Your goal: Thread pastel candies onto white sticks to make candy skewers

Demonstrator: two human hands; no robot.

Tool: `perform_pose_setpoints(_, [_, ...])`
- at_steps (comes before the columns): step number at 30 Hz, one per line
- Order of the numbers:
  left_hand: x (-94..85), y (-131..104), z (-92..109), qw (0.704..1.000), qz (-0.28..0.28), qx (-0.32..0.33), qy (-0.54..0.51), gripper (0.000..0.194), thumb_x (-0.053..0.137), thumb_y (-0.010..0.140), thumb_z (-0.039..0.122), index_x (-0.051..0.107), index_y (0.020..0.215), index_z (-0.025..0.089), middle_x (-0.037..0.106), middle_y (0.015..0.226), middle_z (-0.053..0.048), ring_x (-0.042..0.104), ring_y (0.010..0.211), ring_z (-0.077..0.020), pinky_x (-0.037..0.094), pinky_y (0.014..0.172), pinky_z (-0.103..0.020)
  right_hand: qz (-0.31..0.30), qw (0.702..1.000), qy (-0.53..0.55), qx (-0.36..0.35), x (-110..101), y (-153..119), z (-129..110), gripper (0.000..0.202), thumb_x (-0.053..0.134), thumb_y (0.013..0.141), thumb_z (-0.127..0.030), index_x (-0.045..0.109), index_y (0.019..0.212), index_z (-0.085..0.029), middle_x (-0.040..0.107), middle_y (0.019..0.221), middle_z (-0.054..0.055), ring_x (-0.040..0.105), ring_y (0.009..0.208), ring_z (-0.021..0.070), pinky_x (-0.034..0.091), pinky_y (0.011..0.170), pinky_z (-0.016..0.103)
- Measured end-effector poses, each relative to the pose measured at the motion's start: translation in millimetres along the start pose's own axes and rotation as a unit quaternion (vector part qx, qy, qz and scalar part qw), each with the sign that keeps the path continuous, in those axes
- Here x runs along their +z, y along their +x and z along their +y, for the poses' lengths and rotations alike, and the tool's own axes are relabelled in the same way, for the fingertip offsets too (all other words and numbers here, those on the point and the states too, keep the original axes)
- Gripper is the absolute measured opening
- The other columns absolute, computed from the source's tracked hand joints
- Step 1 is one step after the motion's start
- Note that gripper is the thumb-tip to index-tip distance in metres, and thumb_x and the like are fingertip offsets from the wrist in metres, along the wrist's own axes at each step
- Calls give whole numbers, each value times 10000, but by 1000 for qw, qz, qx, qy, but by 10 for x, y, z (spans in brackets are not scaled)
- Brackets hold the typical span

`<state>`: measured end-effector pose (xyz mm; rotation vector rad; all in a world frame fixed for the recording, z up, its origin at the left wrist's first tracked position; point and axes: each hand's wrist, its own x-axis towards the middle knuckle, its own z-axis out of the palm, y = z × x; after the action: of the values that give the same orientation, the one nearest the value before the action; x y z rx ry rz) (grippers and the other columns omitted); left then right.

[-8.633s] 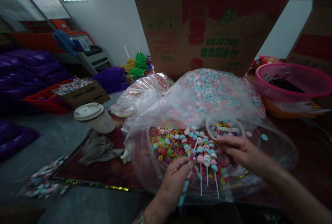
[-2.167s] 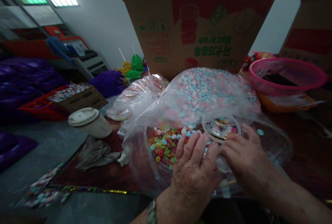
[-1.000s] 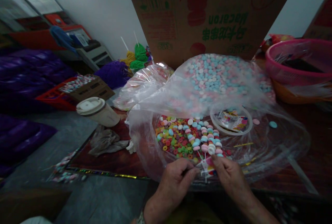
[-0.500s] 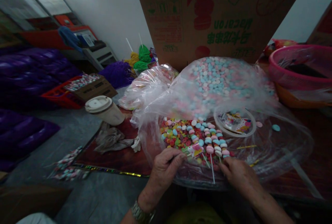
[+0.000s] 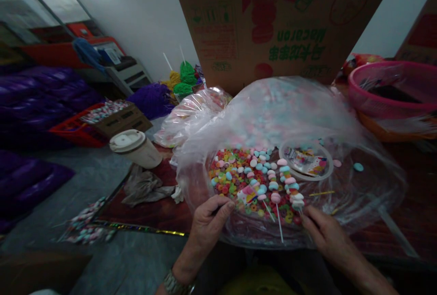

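My left hand [image 5: 210, 215] is pinched shut on a thin stick that carries a small pink paper tag [image 5: 247, 193], at the near edge of a pile of colourful ring candies [image 5: 230, 176]. My right hand [image 5: 324, 233] grips the lower end of a candy skewer [image 5: 290, 186] strung with pastel pink, blue and white discs. A second filled skewer [image 5: 274, 190] lies between the hands, its white stick pointing towards me. All of this rests on clear plastic sheeting [image 5: 358, 195]. Behind it bulges a clear bag of pastel candies [image 5: 273, 113].
A round clear dish of printed stickers [image 5: 305, 160] sits right of the pile. A large cardboard box [image 5: 273, 22] stands behind; a pink basin [image 5: 392, 90] at far right. A white lidded cup [image 5: 134, 147] and crumpled rag [image 5: 143, 185] lie left.
Both hands drew back from covering the pile and took hold of sticks. In the last half second the right hand shifted right with its skewer, and the big bag's plastic slumped forward.
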<state>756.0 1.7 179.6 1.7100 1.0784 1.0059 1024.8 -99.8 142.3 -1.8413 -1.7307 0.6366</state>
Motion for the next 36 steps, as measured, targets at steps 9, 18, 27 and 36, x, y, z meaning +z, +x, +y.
perform_pose_setpoints(9, [-92, 213, 51, 992, -53, 94, 58, 186, 578, 820, 285, 678, 734, 155, 646, 699, -39, 594, 676, -152, 483, 644, -240, -31, 998, 56, -18, -378, -134, -60, 235, 329, 924, -296, 480, 760, -221, 521, 636, -12, 506, 567, 143, 393, 533, 245])
perform_pose_setpoints(18, [-272, 285, 99, 984, -95, 115, 98, 158, 574, 825, 253, 696, 778, 164, 670, 746, -54, 612, 723, -160, 496, 682, -250, -38, 994, 102, -12, -555, -173, 48, 244, 365, 918, -350, 553, 828, -223, 566, 678, 6, 536, 605, 152, 423, 555, 248])
perform_pose_setpoints(27, [-304, 339, 151, 974, -143, 122, 127, 204, 561, 829, 290, 690, 741, 158, 647, 709, -53, 595, 689, -155, 485, 650, -244, -57, 992, 109, -9, -610, -144, 38, 294, 356, 915, -403, 550, 781, -229, 554, 654, 6, 536, 592, 153, 428, 549, 246])
perform_pose_setpoints(36, [-314, 347, 158, 967, -180, 127, 128, 201, 559, 834, 290, 677, 739, 159, 641, 708, -46, 584, 709, -155, 466, 671, -243, -28, 994, 95, -41, -666, -125, 26, 252, 433, 872, -393, 596, 751, -244, 631, 702, 34, 593, 623, 182, 469, 534, 247])
